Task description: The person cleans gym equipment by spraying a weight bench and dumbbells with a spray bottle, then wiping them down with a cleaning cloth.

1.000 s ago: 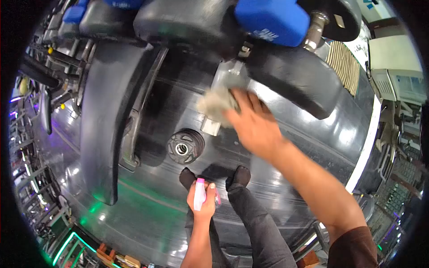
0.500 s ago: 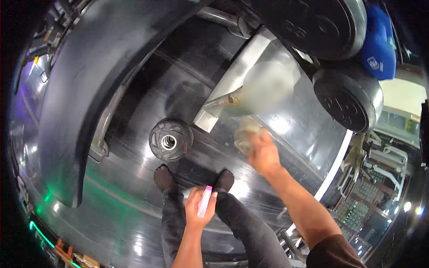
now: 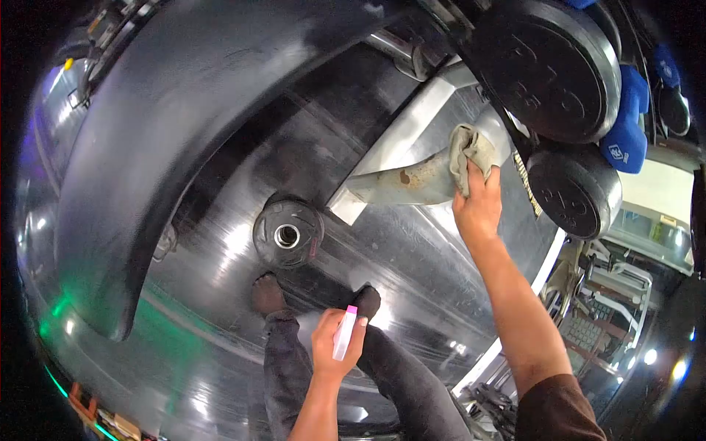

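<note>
My right hand (image 3: 479,209) presses a crumpled greyish-beige cloth (image 3: 469,151) against the upper part of a silver metal frame leg (image 3: 404,182). Brown, rust-like spots mark that leg below the cloth. The cloth hides the fingertips. Lower down, in front of my legs, my left hand (image 3: 323,349) is closed around a slim white container with a pink cap (image 3: 344,334), kept nearly upright. Its lower end is partly covered by my fingers.
Large black dumbbells (image 3: 548,73) and a blue dumbbell (image 3: 625,125) sit on a rack at upper right. A round black weight plate (image 3: 276,253) lies on the shiny floor near my feet. A long black padded surface (image 3: 140,169) curves along the left.
My right hand has moved up and to the right with the cloth, from over the floor onto the frame leg. My left hand still grips the container, almost unmoved. The view has shifted slightly.
</note>
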`<state>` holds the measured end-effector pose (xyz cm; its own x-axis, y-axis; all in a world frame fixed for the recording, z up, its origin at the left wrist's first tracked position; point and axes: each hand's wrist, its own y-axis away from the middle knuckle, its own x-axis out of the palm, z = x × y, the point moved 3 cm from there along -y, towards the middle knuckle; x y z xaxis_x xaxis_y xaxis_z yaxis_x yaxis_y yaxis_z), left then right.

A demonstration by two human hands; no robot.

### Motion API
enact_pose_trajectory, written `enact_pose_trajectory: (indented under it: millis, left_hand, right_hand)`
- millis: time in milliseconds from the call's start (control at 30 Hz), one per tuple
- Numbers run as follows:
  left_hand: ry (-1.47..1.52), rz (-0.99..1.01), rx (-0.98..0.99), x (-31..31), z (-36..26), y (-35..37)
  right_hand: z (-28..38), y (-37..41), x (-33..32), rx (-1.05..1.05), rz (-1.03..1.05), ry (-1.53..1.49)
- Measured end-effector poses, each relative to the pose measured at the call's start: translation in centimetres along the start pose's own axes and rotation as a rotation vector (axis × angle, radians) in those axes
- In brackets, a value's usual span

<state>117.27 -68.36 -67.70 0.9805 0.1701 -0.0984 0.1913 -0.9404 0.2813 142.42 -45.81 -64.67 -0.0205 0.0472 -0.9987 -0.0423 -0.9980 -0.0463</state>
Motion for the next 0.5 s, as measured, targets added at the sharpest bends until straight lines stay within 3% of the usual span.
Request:
enact_pose_trajectory:
  millis: [133,267,367,400,500]
  left_hand:
    - [0.038,-0.003,-0.066,-0.1,0.5,0.1]
    - [0.011,0.023,-0.123,0.1,0.6,0.1]
    - [0.029,0.036,-0.108,0.4,0.7,-0.1]
    - [0.041,0.027,-0.102,0.6,0.6,-0.4]
    - [0.028,0.023,-0.123,0.6,0.5,-0.7]
  right_hand:
    - [1.5,-1.8,-3.0,-0.542,0.304,0.291]
    - [0.4,-5.8,-2.6,-0.135,-0.189,0.109]
    - [2.0,-2.6,0.2,-0.21,-0.099,0.276]
    - [2.9,-1.2,0.8,-0.36,-0.009,0.408]
    - [3.2,0.1,0.8,-0.482,0.048,0.256]
